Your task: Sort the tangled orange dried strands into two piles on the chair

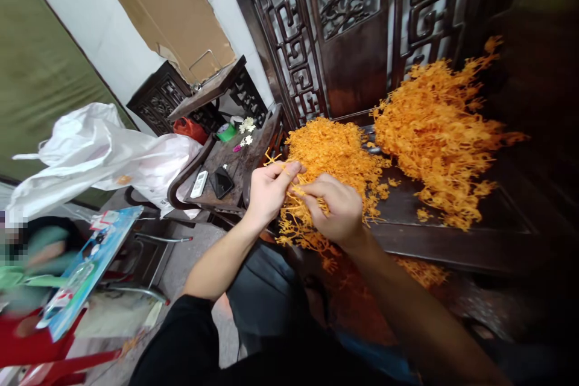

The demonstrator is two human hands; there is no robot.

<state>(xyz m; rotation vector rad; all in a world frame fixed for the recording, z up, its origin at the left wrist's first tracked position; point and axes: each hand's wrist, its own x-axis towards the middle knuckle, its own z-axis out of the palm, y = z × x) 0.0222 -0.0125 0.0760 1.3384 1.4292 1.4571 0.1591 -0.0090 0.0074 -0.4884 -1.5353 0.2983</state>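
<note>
Orange branching plastic-looking pieces lie in a near heap point(332, 148) and a larger heap point(441, 139) to its right, both on a dark carved wooden bench point(456, 247). Over the near heap's front left edge, my left hand point(270, 188) pinches an orange piece point(272, 158) whose thin arms stick out past the fingers. Close beside it, my right hand point(335, 205) has thumb and forefinger pressed together on an orange strand of the same kind. The fingertips of both hands nearly meet. Which strands belong to which piece cannot be made out there.
A side table point(235, 163) at centre left holds a phone point(221, 182), a white box point(199, 184) and green tape point(226, 131). White plastic bags point(104, 145) lie further left. At the lower left, a blurred person is beside a small blue table point(94, 259).
</note>
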